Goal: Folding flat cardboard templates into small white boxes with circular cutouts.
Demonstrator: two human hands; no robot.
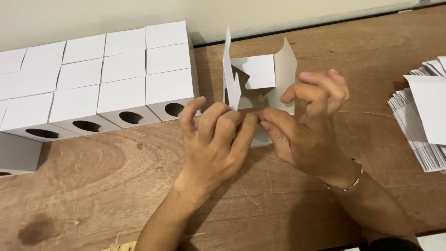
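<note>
A half-folded white cardboard box (260, 79) stands on the wooden table (93, 186), its flaps sticking up and open at the top. My left hand (216, 139) pinches its near bottom edge with curled fingers. My right hand (309, 123) grips the same near edge from the right, thumb and forefinger meeting the left hand's fingertips; a thin bracelet (350, 179) circles that wrist. Both hands hide the box's lower front.
Several finished white boxes (123, 76) with oval holes in their front faces stand packed in rows at the back left. A stack of flat white cardboard blanks (425, 125) lies at the right edge. A pale wall (139, 14) borders the table's far side.
</note>
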